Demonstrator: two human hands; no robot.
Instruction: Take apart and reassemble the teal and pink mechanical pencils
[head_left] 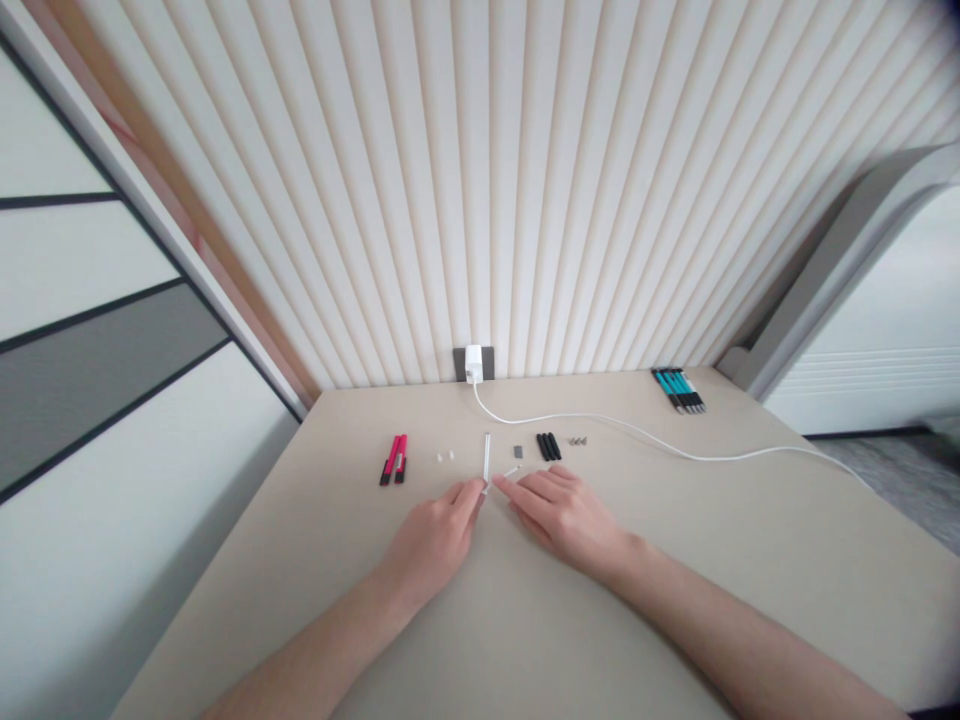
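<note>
Low over the middle of the table, my left hand (439, 530) is closed, with thumb and index finger pinched at the lower end of a thin white pen refill (514, 470). Close by on the right, my right hand (559, 508) has its fingers bent together, its index fingertip at the same refill, whose tip shows beyond the fingers. Part of the refill is hidden. Just ahead of my left fingertips lie more thin white refills (487, 455), side by side. To the right are a small grey piece (518, 452), black grip sleeves (548, 447) and small metal tips (577, 441).
Two pink pen barrels with black ends (394, 460) and small white bits (445, 457) lie left. Several blue-and-black pens (679, 390) lie back right. A white cable (600, 417) crosses from a charger (473, 363) in the wall socket toward the right edge.
</note>
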